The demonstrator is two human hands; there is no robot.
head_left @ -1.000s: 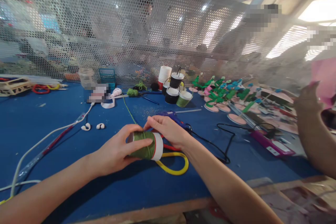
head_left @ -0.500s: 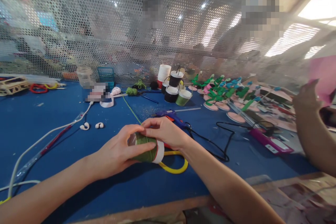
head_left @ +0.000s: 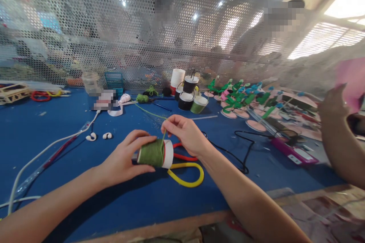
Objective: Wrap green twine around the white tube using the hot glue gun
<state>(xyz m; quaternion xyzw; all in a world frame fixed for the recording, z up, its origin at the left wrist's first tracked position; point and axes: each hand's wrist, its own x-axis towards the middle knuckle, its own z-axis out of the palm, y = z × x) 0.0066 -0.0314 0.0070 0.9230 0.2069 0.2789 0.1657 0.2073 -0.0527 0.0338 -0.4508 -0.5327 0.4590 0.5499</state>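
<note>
My left hand [head_left: 125, 159] is wrapped round a paper cup [head_left: 155, 153] lying on its side above the blue table [head_left: 42, 133]. Most of the cup is covered in wound green string, with its white rim showing at the right. My right hand [head_left: 185, 134] pinches the green string [head_left: 163, 136] just above the cup. The string runs back across the table to a green ball of string [head_left: 142, 98]. Red and yellow scissor handles [head_left: 186, 171] lie under my hands.
Stacked and wrapped cups [head_left: 188, 97] stand at the back by a perforated screen [head_left: 142, 38]. Green and pink craft pieces [head_left: 242, 104] fill the right. A black cable [head_left: 242, 152], a white cable [head_left: 51, 148] and another person's arm [head_left: 339, 136] with pink paper are nearby.
My right hand has lifted off the cup, pulling the green string upward. The cup has turned in my left hand, and more of it shows green.
</note>
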